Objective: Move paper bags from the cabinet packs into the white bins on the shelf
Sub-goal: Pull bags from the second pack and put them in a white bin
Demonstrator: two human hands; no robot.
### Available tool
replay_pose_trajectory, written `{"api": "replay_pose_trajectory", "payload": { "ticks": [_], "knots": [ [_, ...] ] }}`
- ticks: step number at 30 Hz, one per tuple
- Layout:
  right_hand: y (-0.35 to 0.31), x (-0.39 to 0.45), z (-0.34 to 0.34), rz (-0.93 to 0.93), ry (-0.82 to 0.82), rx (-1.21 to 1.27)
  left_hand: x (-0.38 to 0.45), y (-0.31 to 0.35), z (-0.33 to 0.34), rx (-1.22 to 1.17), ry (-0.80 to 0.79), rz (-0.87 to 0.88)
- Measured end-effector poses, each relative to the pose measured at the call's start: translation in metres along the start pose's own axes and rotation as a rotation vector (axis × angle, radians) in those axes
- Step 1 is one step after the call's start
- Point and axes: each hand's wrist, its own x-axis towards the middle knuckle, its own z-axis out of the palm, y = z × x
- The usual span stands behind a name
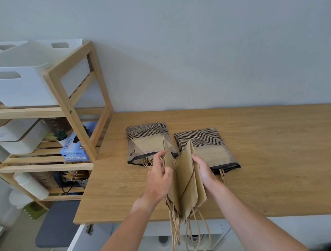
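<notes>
Over the countertop (266, 155), both hands' grips pinch flat brown paper bags (184, 176), handles dangling.

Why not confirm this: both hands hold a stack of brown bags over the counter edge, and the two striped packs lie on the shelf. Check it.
One thing is wrong. The two striped packs lie on the counter, not on the shelf, as the head view shows. The rest holds: the left hand and right hand hold the bags over the counter edge.

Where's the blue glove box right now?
In the head view, the blue glove box sits left of the countertop, on the wooden shelf's middle tier, beside a small potted plant.
</notes>
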Motion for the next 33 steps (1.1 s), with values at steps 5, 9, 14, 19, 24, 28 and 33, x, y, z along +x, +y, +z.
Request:
{"api": "replay_pose_trajectory", "payload": {
  "ticks": [5, 9, 14, 19, 24, 28, 33],
  "knots": [
    [-0.008, -0.012, 0.002, 0.045, 0.027, -0.022, -0.008, 0.007, 0.008, -0.065, -0.025, -0.034],
    [-0.003, -0.01, 0.023, 0.056, 0.021, -0.247, -0.016, 0.003, 0.024, -0.166, -0.127, -0.077],
    [-0.002, -0.016, 0.034, -0.029, -0.021, -0.531, -0.023, -0.02, 0.021, -0.141, -0.215, -0.182],
    [-0.017, -0.019, 0.04, -0.021, 0.063, -0.738, -0.025, -0.043, 0.007, 0.168, -0.369, -0.156],
    [-0.058, -0.021, 0.011, 0.116, 0.166, -0.301, -0.024, -0.07, -0.026, 0.527, -0.361, 0.117],
    [-0.078, -0.035, -0.004, 0.213, 0.082, -0.174, -0.019, -0.064, -0.036, 0.391, -0.088, 0.455],
    [-0.06, -0.042, 0.008, 0.171, -0.11, 0.101, -0.024, -0.022, -0.038, 0.048, 0.262, 0.46]
  ]
}}
